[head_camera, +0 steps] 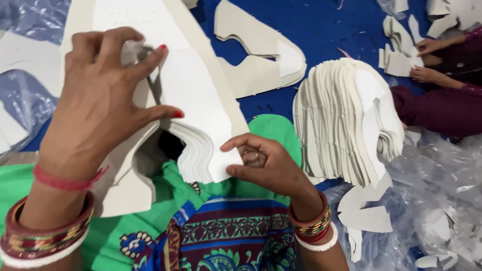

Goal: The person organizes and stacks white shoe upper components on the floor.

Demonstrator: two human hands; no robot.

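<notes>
My left hand (105, 100) presses down on top of a thick stack of white die-cut sheets (196, 105), fingers curled over its upper edge. My right hand (263, 165) pinches the lower corner of the same stack, thumb on the front sheet. The stack rests on my lap, over green and patterned cloth (221, 236). Both wrists carry several bangles.
A fanned pile of the same white cut shapes (346, 120) stands to the right on the blue floor sheet (321, 30). Offcut frames (261, 55) lie behind. Another person's hands (427, 60) sort pieces at the top right. Clear plastic wrap (437, 200) covers the lower right.
</notes>
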